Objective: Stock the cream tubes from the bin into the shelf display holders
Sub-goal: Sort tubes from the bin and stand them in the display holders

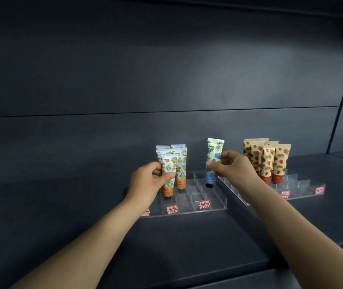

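We are working bare-handed here. Our left hand (145, 181) and our right hand (236, 166) are showing uncovered from the fingertips to the wrists. Our left forearm (95, 236) and our right forearm (291, 224) are running bare and smooth all the way down, until the lower edge of the view is cutting them off. Both arms are looking slender, tapering toward the wrists. The nail on our left thumb (169, 175) is looking trimmed short; finer detail of the fingers is blurring too much for us to tell.
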`<state>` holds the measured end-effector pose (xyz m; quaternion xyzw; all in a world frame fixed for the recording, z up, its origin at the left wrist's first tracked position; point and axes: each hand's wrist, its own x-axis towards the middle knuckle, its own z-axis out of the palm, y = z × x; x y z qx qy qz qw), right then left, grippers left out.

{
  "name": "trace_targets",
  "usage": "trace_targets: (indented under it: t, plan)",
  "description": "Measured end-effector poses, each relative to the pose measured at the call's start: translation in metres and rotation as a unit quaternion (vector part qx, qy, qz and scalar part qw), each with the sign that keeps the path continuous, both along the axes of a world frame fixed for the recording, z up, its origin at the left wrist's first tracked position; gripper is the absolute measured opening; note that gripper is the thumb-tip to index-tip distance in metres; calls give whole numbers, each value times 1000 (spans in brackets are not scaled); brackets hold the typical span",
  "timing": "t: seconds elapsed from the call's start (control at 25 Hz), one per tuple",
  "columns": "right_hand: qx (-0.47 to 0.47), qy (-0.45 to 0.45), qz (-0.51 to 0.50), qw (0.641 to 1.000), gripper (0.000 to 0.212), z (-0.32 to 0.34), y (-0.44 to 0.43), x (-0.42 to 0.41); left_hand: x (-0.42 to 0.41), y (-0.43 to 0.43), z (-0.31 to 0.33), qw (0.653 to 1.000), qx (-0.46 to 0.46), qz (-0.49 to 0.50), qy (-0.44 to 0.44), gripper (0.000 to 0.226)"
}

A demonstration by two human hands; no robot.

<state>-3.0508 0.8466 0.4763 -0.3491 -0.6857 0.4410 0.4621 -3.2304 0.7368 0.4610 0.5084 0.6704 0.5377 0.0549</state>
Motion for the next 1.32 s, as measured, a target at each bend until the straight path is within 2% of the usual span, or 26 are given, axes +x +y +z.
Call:
trace_targets:
  t: [0.28,0.64,0.8,0.92,1.04,1.16,1.32]
  plan:
    - [-12,-9,16,1000,14,5,10,11,-7,-1,-5,997,-54,30,38,26]
    - [10,-28,11,1000,14,9,13,27,-5,-12,0,994,-89,31,47,24]
    - [38,-60,-8,997,17,17,12,34,-1,-38,5,984,-76,91,135,22]
    - [89,-124,-43,987,20,24,17,37,12,-54,6,972,-41,49,224,16]
    - [123,-140,-78,979,26,28,30,35,31,-51,7,952,-37,-29,303,36]
    - [126,-139,-100,977,28,28,44,31,49,-29,-2,919,-78,-77,378,46]
    - [141,-190,-125,964,31,18,64,19,56,-2,-22,908,-102,-120,388,74]
